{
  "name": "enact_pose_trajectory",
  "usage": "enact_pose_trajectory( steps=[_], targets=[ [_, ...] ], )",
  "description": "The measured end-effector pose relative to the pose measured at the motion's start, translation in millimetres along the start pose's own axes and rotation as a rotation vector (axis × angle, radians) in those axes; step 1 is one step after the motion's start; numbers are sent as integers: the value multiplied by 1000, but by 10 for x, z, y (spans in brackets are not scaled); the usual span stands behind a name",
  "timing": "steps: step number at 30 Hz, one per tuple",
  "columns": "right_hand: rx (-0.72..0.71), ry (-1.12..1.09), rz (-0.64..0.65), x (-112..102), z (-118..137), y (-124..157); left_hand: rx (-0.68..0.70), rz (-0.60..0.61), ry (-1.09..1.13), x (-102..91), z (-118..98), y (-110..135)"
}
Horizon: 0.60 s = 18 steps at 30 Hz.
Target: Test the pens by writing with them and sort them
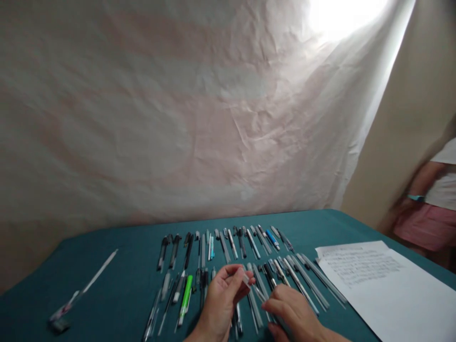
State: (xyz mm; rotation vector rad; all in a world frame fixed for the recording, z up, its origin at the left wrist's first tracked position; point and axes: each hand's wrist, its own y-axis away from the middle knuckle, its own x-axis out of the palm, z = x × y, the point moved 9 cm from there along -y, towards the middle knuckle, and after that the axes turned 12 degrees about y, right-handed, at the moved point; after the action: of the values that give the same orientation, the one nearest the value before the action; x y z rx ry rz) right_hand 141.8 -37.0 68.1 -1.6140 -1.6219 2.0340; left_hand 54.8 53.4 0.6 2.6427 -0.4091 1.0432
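My left hand [221, 300] pinches a small clear plastic pen part [246, 280] between thumb and fingertips. Just to its right, my right hand [294, 308] has its fingers closed on a thin clear pen barrel [259, 293], which points up towards the left hand. Whether the two pieces touch is too blurred to tell. Beneath and around both hands lies the nearer row of pens, with a bright green pen [185, 300] to the left of my left hand. My hands cover some of these pens.
A farther row of pens and caps includes a blue pen [272, 240]. White sheets with handwriting [359, 266] lie on the right of the green tablecloth [117, 285]. A long, thin item [85, 289] lies far left. Another person [432, 199] stands beyond the right edge.
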Motion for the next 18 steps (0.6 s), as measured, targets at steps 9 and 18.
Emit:
enact_pose_trajectory(
  steps=[9, 18],
  targets=[
    [15, -33, -35, 31, 2, 7, -22, 13, -2, 72, 30, 71],
    [-44, 95, -8, 4, 65, -42, -47, 80, -4, 80, 136, 62]
  ],
)
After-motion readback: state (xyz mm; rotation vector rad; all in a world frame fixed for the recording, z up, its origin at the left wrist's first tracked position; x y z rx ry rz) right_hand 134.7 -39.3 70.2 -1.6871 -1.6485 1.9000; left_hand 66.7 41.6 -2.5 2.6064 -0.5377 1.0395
